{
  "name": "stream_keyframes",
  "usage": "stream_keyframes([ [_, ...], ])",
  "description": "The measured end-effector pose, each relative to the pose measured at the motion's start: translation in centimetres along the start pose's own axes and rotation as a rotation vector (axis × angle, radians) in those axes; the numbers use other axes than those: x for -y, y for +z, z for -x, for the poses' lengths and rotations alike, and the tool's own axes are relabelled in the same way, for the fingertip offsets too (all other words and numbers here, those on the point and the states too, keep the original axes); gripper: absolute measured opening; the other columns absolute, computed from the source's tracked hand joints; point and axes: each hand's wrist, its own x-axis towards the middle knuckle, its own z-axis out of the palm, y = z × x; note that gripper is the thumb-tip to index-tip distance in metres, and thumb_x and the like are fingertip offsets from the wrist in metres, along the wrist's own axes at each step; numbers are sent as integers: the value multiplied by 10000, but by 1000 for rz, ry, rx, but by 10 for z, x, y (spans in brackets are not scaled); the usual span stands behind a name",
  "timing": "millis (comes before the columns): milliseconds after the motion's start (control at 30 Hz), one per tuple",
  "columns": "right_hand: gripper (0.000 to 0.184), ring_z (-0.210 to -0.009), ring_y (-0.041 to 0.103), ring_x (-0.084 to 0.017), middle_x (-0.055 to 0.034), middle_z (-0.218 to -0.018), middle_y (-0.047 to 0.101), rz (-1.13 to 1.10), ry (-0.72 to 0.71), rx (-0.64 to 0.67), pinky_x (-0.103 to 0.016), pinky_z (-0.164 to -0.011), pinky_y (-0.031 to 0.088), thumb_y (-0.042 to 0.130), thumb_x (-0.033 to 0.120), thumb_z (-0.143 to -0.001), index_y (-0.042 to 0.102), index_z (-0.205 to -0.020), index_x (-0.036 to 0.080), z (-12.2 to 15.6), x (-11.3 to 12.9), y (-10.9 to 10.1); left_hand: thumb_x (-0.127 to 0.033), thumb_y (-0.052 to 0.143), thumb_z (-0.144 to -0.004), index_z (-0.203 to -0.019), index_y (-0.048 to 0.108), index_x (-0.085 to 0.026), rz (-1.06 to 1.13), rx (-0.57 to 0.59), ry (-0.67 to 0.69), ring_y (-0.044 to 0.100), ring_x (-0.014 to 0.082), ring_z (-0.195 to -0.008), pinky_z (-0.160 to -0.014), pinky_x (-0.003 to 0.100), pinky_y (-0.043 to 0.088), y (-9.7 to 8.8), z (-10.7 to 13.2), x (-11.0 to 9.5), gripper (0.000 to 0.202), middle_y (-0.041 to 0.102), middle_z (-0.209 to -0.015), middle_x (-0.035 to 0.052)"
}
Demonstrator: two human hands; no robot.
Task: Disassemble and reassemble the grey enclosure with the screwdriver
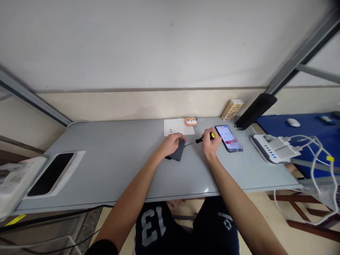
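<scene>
My left hand [172, 142] rests on a small dark rectangular device [177, 152] lying on the grey table [119, 163], fingers curled over its top edge. My right hand [211, 143] grips a screwdriver with a yellow and black handle [205, 138]. Its thin shaft points left toward the dark device, the tip close to the device's right side. A sheet of white paper [175, 126] lies just behind my left hand, with tiny dark specks on it.
A lit smartphone [227, 137] lies right of my right hand. A small orange animal figure [191, 121] and a cardboard box [232, 109] sit at the back. A white power strip [271, 148] with cables is at the right edge, another phone [50, 173] far left.
</scene>
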Motion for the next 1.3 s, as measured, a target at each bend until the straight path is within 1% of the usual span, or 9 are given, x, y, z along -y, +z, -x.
stream_keyframes([
  [100, 355, -555, 416, -119, 42, -539, 439, -40, -5, 47, -272, -578, 337, 519, 317, -922, 469, -586, 214, 2, 3, -1, 5, 343, -903, -978, 732, -209, -20, -8, 3, 693, 156, -1008, -920, 276, 509, 1, 0, -1, 450, 757, -1043, 17],
  [300, 362, -511, 400, -113, 43, -513, 440, -128, -5, 237, -273, -539, 319, 546, 311, -897, 468, -557, 214, 10, 6, -1, 11, 345, -896, -980, 724, -207, -26, -19, 27, 692, 147, -988, -920, 274, 503, 1, 1, -3, 446, 754, -1036, 11],
  [467, 366, -505, 401, -116, 38, -508, 455, -172, 12, 302, -276, -537, 324, 556, 329, -891, 471, -553, 217, 14, 8, 0, 16, 352, -880, -987, 726, -203, -33, -24, 33, 691, 149, -988, -923, 274, 504, 2, 1, -2, 446, 755, -1035, 15],
  [733, 357, -517, 391, -114, 33, -515, 433, -212, 4, 259, -275, -526, 299, 571, 295, -872, 491, -536, 209, 12, 7, 0, -3, 340, -903, -989, 726, -207, -20, -28, 37, 688, 146, -997, -909, 269, 500, 3, 2, -3, 445, 756, -1055, 17],
  [867, 354, -521, 391, -118, 32, -515, 432, -203, 27, 280, -276, -526, 302, 572, 310, -869, 494, -539, 210, 14, 6, 2, -2, 340, -901, -980, 724, -207, -20, -32, 31, 687, 143, -972, -893, 267, 498, 3, 2, -2, 442, 756, -1034, 14],
  [967, 354, -527, 391, -119, 31, -515, 432, -187, 37, 292, -278, -529, 303, 565, 312, -867, 478, -539, 211, 14, 7, 2, -17, 336, -915, -974, 723, -208, -11, -28, 27, 684, 145, -987, -909, 274, 498, 3, 1, -1, 436, 753, -1032, 12],
  [1167, 345, -534, 378, -116, 30, -533, 431, -145, 70, 217, -282, -541, 305, 539, 308, -868, 438, -552, 214, 11, 10, 1, -20, 347, -915, -977, 728, -213, -32, -22, 1, 682, 155, -1006, -935, 292, 506, 4, 1, -3, 432, 753, -1048, 16],
  [1300, 357, -523, 382, -111, 35, -522, 421, -129, 65, 259, -282, -546, 312, 539, 332, -878, 461, -551, 211, 12, 11, 2, -13, 341, -912, -989, 724, -209, -62, -23, -6, 683, 162, -1000, -917, 293, 510, 4, 1, -5, 437, 751, -1051, 22],
])
